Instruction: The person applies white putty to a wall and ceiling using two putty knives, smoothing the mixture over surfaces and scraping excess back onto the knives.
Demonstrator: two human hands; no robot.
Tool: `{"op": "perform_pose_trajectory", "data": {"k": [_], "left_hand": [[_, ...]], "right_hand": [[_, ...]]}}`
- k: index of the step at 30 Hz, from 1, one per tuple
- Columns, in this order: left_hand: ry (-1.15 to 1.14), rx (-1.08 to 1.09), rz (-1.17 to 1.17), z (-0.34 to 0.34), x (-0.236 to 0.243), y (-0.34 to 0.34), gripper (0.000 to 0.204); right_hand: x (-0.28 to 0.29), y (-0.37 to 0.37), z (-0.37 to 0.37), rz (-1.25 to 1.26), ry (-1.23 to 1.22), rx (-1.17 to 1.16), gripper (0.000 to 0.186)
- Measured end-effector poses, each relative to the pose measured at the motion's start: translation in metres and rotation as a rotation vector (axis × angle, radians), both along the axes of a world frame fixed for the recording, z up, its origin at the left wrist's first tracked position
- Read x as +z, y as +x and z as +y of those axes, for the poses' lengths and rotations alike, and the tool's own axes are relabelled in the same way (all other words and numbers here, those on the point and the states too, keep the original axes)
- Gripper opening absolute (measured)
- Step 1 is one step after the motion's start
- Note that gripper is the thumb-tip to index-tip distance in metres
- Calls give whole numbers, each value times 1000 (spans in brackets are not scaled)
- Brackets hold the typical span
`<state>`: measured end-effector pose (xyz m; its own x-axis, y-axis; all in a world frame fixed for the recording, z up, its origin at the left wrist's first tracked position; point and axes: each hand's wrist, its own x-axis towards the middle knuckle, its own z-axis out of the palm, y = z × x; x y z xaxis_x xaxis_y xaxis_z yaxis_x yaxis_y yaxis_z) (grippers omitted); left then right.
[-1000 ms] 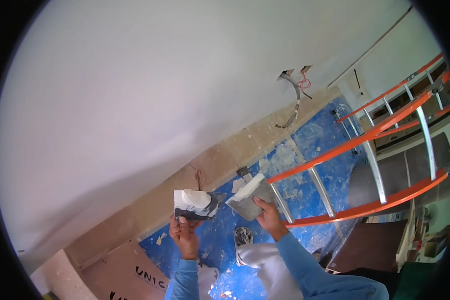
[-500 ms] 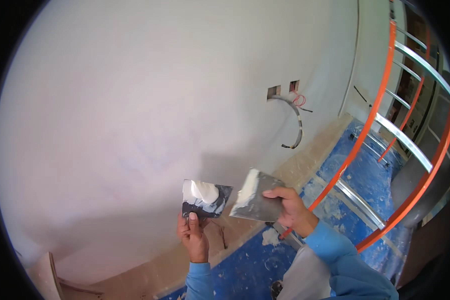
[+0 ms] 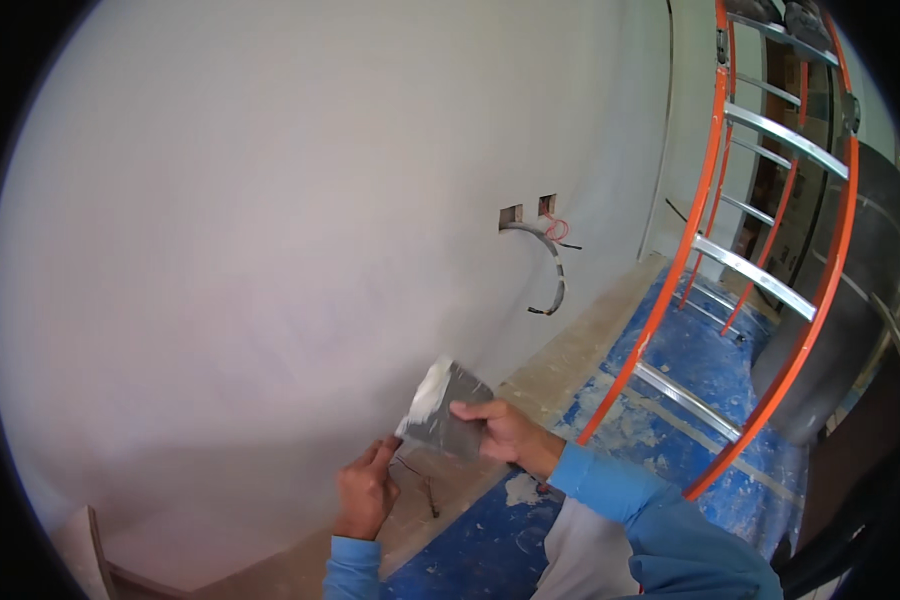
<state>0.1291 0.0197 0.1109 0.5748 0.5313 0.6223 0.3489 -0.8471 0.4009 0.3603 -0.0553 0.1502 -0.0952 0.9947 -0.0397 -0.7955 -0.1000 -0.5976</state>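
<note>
In the head view, the right hand (image 3: 510, 437) grips a flat grey blade (image 3: 460, 415), thumb laid over its face, low in front of the pale wall (image 3: 260, 240). White paste (image 3: 430, 391) lines one edge. That edge faces up and to the left, running on a slant from a lower-left corner to an upper-right one; the gripped side faces down and right. The blade's long axis seems to follow the pasted edge, though its tilt makes that hard to judge.

The left hand (image 3: 365, 490) is closed, fingertips pinched together, just beside the blade's lower-left corner. It holds a second blade (image 3: 400, 441), of which only a dark sliver shows, so I can't read its direction or tell whether the two blades touch. The palm sides of both hands are hidden, and the lower edge cuts off the left sleeve (image 3: 353, 570).

Half a second ago the blades sat apart, the second one broad-faced with a white heap on it; now that face is out of sight and the hands are closer together. The ladder (image 3: 755, 273) stands more upright in view.
</note>
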Motion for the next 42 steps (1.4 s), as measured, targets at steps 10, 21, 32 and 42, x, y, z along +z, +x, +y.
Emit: {"op": "perform_pose_trajectory", "data": {"k": [10, 21, 32, 42], "left_hand": [[-1636, -187, -879, 3, -90, -18, 21], [-1490, -368, -993, 1, -70, -51, 33], [-1618, -477, -1241, -28, -33, -34, 24], [-1415, -461, -1251, -39, -12, -33, 30]], "right_hand": [[57, 105, 32, -375, -46, -553, 45], [67, 95, 56, -995, 108, -929, 31], [15, -58, -12, -1635, 788, -245, 77], [-13, -45, -2, -1967, 933, -475, 72]]}}
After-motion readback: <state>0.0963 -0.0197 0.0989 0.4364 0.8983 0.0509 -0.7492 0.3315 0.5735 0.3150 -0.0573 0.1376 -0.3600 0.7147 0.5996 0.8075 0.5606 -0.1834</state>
